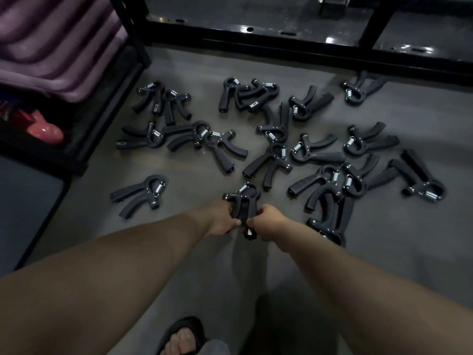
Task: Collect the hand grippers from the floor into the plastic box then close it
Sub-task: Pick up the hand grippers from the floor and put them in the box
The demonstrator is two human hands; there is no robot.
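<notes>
Both arms reach straight out and down, close together, with the backs of the hands turned up. The left hand and the right hand meet low over the floor. The fingers of each hand are curled tight round the handles of the held gripper - one hand on each side. Its loop and shiny spring point away from the person.

The hands cover most of the handles, and only a small black end pokes out below, between them. It may be two grippers pressed together - it is too dark to tell.

The other hand grippers lie spread over the floor in front of the hands, some piled on each other. One lone gripper lies off to the left. The gripper just beside the right wrist melts into shadow.

A black rack crosses the top and is cut off. On the left are purple rolls and a pink thing, partly hidden by the shelf. A foot in a sandal shows at the bottom edge.
</notes>
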